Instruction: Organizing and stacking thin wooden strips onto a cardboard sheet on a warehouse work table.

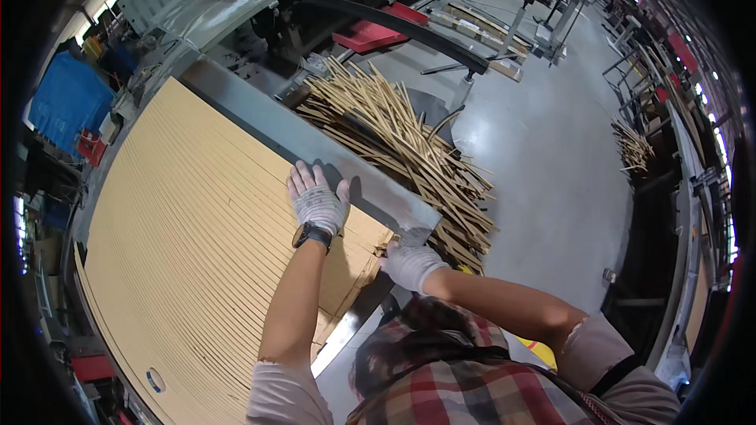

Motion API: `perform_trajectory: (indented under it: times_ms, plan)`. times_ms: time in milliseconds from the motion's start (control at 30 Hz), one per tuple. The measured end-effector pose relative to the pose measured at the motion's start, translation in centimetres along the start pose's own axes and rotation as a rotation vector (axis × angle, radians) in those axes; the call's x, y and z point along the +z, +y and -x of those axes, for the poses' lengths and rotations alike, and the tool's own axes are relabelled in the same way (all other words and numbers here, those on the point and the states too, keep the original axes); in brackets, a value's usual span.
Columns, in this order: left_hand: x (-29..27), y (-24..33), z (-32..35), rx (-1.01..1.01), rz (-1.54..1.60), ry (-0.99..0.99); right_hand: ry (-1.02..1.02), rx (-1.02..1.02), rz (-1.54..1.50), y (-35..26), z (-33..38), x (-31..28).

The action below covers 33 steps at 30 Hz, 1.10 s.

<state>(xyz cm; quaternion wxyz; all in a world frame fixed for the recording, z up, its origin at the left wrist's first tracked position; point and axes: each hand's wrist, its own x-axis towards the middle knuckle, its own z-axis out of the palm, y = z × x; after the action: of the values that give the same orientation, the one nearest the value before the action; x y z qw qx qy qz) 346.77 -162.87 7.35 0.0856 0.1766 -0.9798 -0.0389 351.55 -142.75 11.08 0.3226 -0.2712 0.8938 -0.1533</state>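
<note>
Laying the gloved left hand (319, 201) flat on the tan board (181, 220), palm down, with fingers extending toward the far edge and the grip being fully released. Bending the gloved right hand (411, 267) in at the board's near right corner, with fingers curling beside a ragged scrap (386, 248); not being able to tell whether grasping scrap or corner, with the fingertips being partly hidden. Having the board lying across the grey metal desk (260, 114), beneath the left hand and reaching well to its left, with thin parallel lines running over its surface. Seeing a small ring-shaped thing (155, 380) resting low on the board. Wearing a dark watch (313, 234) on the left wrist and a plaid garment (465, 386) over the body. Facing a loose heap of narrow tan strips (394, 126) just beyond the desk, with a red tray (386, 27) lying farther off. Having the grey floor (535, 134) stretching away to the right.
</note>
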Motion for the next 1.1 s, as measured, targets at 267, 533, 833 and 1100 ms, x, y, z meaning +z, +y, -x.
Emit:
perform_trajectory:
  times_ms: [267, 533, 833, 1100]
  plan:
    - [-0.3, 0.4, 0.0, -0.004, -0.045, -0.096, -0.181, 0.049, 0.046, 1.0, 1.3, -1.0]
    - [0.8, -1.1, 0.4, -0.003, -0.040, -0.059, -0.267, 0.039, -0.023, 1.1, 4.7, -3.0]
    - [1.0, -1.6, 0.3, -0.064, -0.116, -0.101, -0.310, 0.017, -0.047, 2.8, 3.0, -0.8]
    - [1.4, 0.5, 0.0, -0.015, -0.136, -0.086, -0.070, 0.176, -0.345, 4.8, 1.2, 2.4]
